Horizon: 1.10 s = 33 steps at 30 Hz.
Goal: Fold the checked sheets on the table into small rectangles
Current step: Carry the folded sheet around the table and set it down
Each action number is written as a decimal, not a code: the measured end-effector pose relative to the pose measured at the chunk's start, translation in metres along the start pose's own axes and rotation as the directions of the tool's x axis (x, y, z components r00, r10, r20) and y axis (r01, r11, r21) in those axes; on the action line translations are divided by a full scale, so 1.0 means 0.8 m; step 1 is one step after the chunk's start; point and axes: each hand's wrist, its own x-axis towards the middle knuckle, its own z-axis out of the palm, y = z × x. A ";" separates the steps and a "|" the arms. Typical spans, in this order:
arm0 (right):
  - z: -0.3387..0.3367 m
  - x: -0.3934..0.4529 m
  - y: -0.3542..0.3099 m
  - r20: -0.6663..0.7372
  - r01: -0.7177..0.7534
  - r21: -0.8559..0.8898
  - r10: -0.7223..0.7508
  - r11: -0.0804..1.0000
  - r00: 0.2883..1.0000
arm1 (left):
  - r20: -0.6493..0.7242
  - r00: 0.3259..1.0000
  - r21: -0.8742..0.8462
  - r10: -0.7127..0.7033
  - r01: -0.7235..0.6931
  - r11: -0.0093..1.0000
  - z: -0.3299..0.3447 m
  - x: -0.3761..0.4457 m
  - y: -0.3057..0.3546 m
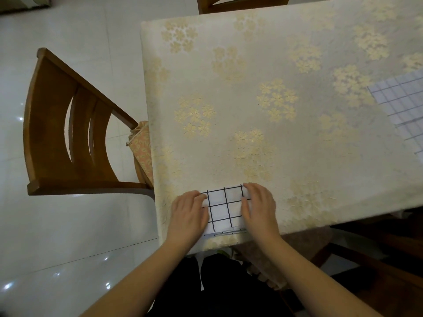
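A white sheet with black checks, folded into a small rectangle [225,208], lies at the near edge of the table [251,76]. My left hand [190,213] lies flat on its left end and my right hand [259,207] lies flat on its right end, fingers pointing inward and pressing it down. Both hands cover the sheet's short ends. A second checked sheet [402,106] lies spread at the table's right edge, partly cut off by the frame.
The table carries a cream cloth with gold flower clusters. A wooden chair [66,133] with a patterned cushion stands at the table's left side, another chair's back [242,3] at the far side. Glossy white floor tiles lie to the left.
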 end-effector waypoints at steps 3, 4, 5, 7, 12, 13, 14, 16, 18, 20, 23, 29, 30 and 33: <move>0.026 0.004 -0.013 0.100 0.192 -0.137 -0.180 0.972 0.979 | 0.137 0.983 0.057 0.119 -0.128 0.990 0.017 0.000 0.011; 0.034 0.007 -0.016 0.158 0.227 -0.158 -0.202 0.961 0.967 | 0.191 0.973 0.083 0.129 -0.147 0.986 0.025 -0.002 0.010; 0.041 0.008 -0.017 0.213 0.249 -0.170 -0.211 0.954 0.954 | 0.247 0.962 0.094 0.119 -0.146 0.985 0.031 -0.003 0.010; 0.052 0.007 -0.016 0.299 0.250 -0.194 -0.186 0.948 0.936 | 0.325 0.943 0.082 0.074 -0.106 0.991 0.036 -0.005 0.011; 0.054 0.004 -0.012 0.374 0.236 -0.302 -0.113 0.924 0.921 | 0.367 0.929 0.092 0.048 -0.088 0.992 0.035 -0.004 0.008; 0.053 0.005 -0.010 0.359 0.222 -0.324 -0.098 0.920 0.928 | 0.376 0.925 0.095 0.046 -0.088 0.992 0.034 -0.004 0.006; 0.051 0.005 -0.006 0.347 0.206 -0.343 -0.080 0.917 0.935 | 0.386 0.921 0.104 0.044 -0.090 0.990 0.033 -0.005 0.004; 0.046 0.003 0.007 0.328 0.172 -0.367 -0.046 0.914 0.944 | 0.409 0.912 0.141 0.022 -0.087 0.986 0.030 -0.008 -0.005; 0.036 0.001 0.024 0.312 0.134 -0.389 -0.007 0.911 0.950 | 0.428 0.904 0.194 -0.021 -0.069 0.979 0.023 -0.011 -0.017; 0.026 0.002 0.039 0.308 0.109 -0.415 0.027 0.903 0.951 | 0.447 0.893 0.239 -0.048 -0.067 0.969 0.015 -0.013 -0.033; 0.015 0.004 0.047 0.334 0.117 -0.420 0.033 0.900 0.942 | 0.490 0.869 0.268 -0.067 -0.077 0.960 0.007 -0.013 -0.047; 0.008 0.006 0.042 0.370 0.123 -0.386 0.031 0.914 0.928 | 0.533 0.842 0.303 -0.082 -0.100 0.948 0.004 -0.008 -0.044; 0.005 0.007 0.041 0.385 0.124 -0.380 0.035 0.917 0.922 | 0.541 0.837 0.308 -0.081 -0.107 0.945 0.002 -0.007 -0.043; -0.005 0.012 0.037 0.440 0.152 -0.376 0.032 0.914 0.898 | 0.587 0.803 0.323 -0.107 -0.111 0.940 -0.010 0.005 -0.032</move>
